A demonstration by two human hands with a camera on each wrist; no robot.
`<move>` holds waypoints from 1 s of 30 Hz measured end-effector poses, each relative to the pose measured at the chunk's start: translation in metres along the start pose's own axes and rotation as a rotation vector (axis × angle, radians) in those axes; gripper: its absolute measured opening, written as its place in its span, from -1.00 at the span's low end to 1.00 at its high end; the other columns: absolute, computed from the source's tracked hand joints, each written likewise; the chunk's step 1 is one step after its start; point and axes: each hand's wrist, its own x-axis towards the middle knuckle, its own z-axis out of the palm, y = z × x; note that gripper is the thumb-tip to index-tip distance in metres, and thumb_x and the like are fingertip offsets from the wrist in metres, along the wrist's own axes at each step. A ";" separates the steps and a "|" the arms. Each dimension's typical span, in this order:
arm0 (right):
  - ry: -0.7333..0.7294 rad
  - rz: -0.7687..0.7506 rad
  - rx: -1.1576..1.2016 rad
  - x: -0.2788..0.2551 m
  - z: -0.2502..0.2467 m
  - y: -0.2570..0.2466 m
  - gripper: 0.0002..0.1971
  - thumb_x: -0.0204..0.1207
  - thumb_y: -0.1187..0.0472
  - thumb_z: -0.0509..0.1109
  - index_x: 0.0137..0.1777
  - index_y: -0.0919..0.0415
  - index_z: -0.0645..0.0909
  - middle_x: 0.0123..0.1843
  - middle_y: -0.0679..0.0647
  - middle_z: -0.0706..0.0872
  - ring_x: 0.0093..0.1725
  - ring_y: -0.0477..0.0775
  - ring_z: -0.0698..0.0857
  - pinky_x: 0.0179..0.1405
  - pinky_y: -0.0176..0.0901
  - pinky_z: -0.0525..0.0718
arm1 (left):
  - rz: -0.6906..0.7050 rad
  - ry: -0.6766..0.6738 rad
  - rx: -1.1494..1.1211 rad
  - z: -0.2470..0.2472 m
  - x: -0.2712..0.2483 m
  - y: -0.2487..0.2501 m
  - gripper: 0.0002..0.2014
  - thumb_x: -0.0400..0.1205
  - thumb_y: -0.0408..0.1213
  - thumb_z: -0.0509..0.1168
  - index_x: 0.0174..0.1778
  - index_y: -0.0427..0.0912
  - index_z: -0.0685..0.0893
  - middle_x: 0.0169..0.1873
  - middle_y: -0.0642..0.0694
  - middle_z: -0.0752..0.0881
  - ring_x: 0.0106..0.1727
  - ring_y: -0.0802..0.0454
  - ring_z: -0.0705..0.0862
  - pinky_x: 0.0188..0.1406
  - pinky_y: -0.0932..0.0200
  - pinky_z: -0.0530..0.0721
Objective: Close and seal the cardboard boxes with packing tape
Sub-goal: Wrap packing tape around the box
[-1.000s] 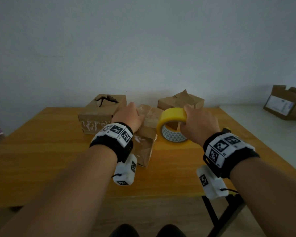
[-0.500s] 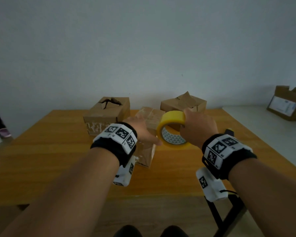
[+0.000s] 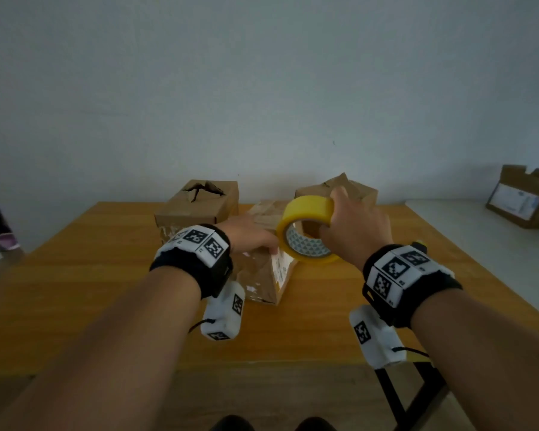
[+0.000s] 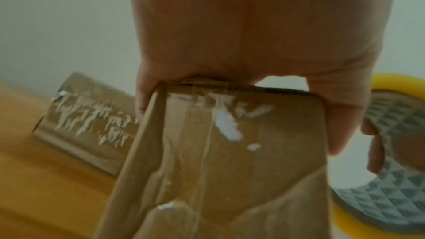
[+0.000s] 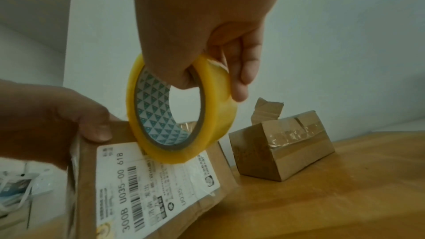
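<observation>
Right grip (image 3: 353,225) through tape roll (image 3: 305,233) (lifted)

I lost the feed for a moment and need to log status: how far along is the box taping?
Done: nothing looks freshly sealed; I see only old, wrinkled tape. In hand: the left hand grips the top of the middle box, and the right hand holds the yellow tape roll just above it, no strip pulled yet. Left: that box, the back-left box with its torn top, and the back-right box with a raised flap.

Three boxes crowd the far middle of the table (image 3: 75,275): left box (image 3: 196,202), centre box (image 3: 262,269), right box (image 3: 355,189). Narrow gaps separate them. Near, left and right tabletop lies open.
</observation>
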 end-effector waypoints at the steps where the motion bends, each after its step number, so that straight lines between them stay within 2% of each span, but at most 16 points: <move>1: 0.046 0.001 0.041 0.002 -0.005 -0.001 -0.72 0.51 0.04 0.30 0.10 0.11 0.34 -0.30 -0.03 0.52 -0.37 0.08 0.49 -0.39 -0.14 0.40 | 0.023 -0.017 -0.100 -0.003 0.000 -0.002 -0.61 0.48 -0.15 0.43 0.18 -0.21 0.64 0.04 -0.17 0.77 0.02 -0.10 0.74 -0.03 0.08 0.73; 2: 0.086 -0.010 0.069 0.003 -0.009 -0.002 -0.69 0.49 0.04 0.32 0.15 0.10 0.38 -0.27 -0.04 0.54 -0.31 0.09 0.52 -0.34 -0.14 0.41 | 0.032 -0.038 -0.174 -0.005 -0.003 -0.003 -0.71 0.50 -0.19 0.41 0.11 -0.17 0.65 0.02 -0.16 0.76 -0.01 -0.10 0.74 -0.04 0.08 0.71; 3: 0.106 -0.028 0.089 0.004 -0.012 -0.003 -0.67 0.48 0.04 0.34 0.18 0.08 0.40 -0.24 -0.05 0.56 -0.27 0.08 0.53 -0.32 -0.14 0.42 | 0.045 -0.058 -0.232 -0.006 -0.004 -0.005 -0.71 0.49 -0.20 0.40 0.11 -0.15 0.65 0.05 -0.19 0.75 0.02 -0.14 0.73 0.02 0.03 0.69; 5: 0.066 -0.055 0.170 0.006 -0.012 -0.006 -0.66 0.46 0.07 0.37 0.18 0.08 0.39 -0.22 -0.05 0.55 -0.25 0.06 0.55 -0.33 -0.12 0.48 | 0.057 -0.098 -0.361 -0.004 -0.003 -0.013 -0.57 0.37 -0.16 0.39 0.17 -0.14 0.64 0.13 -0.28 0.73 0.08 -0.24 0.70 0.09 -0.06 0.67; 6: 0.014 -0.048 0.261 0.006 -0.009 -0.008 -0.67 0.47 0.08 0.38 0.17 0.07 0.38 -0.21 -0.02 0.57 -0.27 0.06 0.57 -0.36 -0.08 0.54 | 0.067 -0.121 -0.450 -0.002 -0.003 -0.016 -0.58 0.35 -0.18 0.36 0.16 -0.11 0.65 0.12 -0.30 0.73 0.05 -0.24 0.71 0.04 -0.06 0.67; 8: -0.068 -0.022 0.476 0.006 0.001 -0.010 -0.71 0.49 0.13 0.38 0.12 0.09 0.36 -0.23 0.07 0.62 -0.35 0.07 0.61 -0.40 0.01 0.63 | 0.085 -0.113 -0.558 0.000 -0.001 -0.023 -0.72 0.47 -0.27 0.32 0.10 0.01 0.66 0.01 -0.24 0.76 -0.04 -0.20 0.72 -0.10 0.02 0.69; 9: -0.072 -0.016 0.538 0.006 0.005 -0.011 -0.71 0.50 0.15 0.38 0.12 0.10 0.36 -0.22 0.09 0.63 -0.36 0.08 0.63 -0.43 0.01 0.65 | 0.098 -0.079 -0.605 0.002 0.002 -0.027 -0.70 0.49 -0.27 0.33 0.12 0.06 0.67 -0.03 -0.18 0.77 -0.04 -0.18 0.72 -0.09 0.01 0.68; 11: -0.061 -0.004 0.577 0.008 0.012 -0.012 -0.70 0.53 0.17 0.38 0.15 0.12 0.34 -0.17 0.08 0.63 -0.31 0.07 0.68 -0.49 -0.10 0.65 | 0.119 0.056 -0.602 0.003 0.005 -0.032 -0.62 0.46 -0.20 0.39 0.21 0.13 0.68 -0.04 -0.05 0.78 0.05 -0.12 0.71 0.01 -0.01 0.65; 13: -0.055 0.003 0.575 0.010 0.014 -0.013 -0.70 0.55 0.18 0.37 0.16 0.12 0.33 -0.14 0.05 0.62 -0.25 0.05 0.71 -0.48 -0.19 0.63 | 0.130 0.190 -0.593 0.003 0.005 -0.034 -0.69 0.53 -0.20 0.39 0.19 0.15 0.68 -0.09 0.09 0.74 0.03 0.02 0.67 -0.10 0.20 0.57; 16: -0.041 0.007 0.548 0.011 0.016 -0.014 -0.70 0.55 0.18 0.37 0.16 0.14 0.33 -0.15 0.03 0.61 -0.25 0.02 0.70 -0.48 -0.22 0.62 | 0.130 0.208 -0.567 0.005 0.006 -0.034 -0.74 0.61 -0.17 0.33 0.19 0.21 0.63 -0.14 0.17 0.68 -0.08 0.19 0.60 -0.22 0.28 0.47; 21: -0.042 0.019 0.515 0.013 0.016 -0.018 -0.68 0.52 0.18 0.40 0.14 0.14 0.34 -0.15 0.02 0.62 -0.26 0.00 0.69 -0.44 -0.15 0.71 | 0.128 0.197 -0.480 0.007 0.005 -0.038 -0.78 0.68 -0.04 0.19 0.22 0.32 0.52 0.02 0.10 0.63 0.06 0.05 0.56 -0.03 0.13 0.47; 24: -0.043 0.027 0.487 0.013 0.016 -0.018 -0.68 0.50 0.17 0.42 0.12 0.13 0.34 -0.17 0.02 0.62 -0.26 0.01 0.69 -0.39 -0.09 0.73 | 0.124 0.196 -0.437 0.008 0.006 -0.040 -0.68 0.68 -0.02 0.17 0.36 0.25 0.53 0.13 0.02 0.62 0.14 -0.01 0.55 0.08 0.11 0.46; 27: -0.046 0.033 0.478 0.012 0.017 -0.019 -0.67 0.50 0.16 0.42 0.12 0.12 0.33 -0.18 0.03 0.62 -0.27 0.01 0.68 -0.37 -0.08 0.72 | 0.118 0.194 -0.438 0.008 0.008 -0.041 -0.65 0.69 -0.01 0.15 0.41 0.22 0.52 0.14 -0.02 0.61 0.14 -0.04 0.55 0.07 0.10 0.47; 30: -0.041 0.049 0.477 0.012 0.018 -0.022 -0.66 0.50 0.15 0.41 0.16 0.13 0.34 -0.17 0.03 0.63 -0.26 0.04 0.69 -0.30 0.00 0.77 | 0.125 0.214 -0.439 0.010 0.009 -0.043 -0.70 0.69 0.01 0.14 0.34 0.27 0.55 0.09 -0.02 0.64 0.13 -0.06 0.57 0.15 0.04 0.52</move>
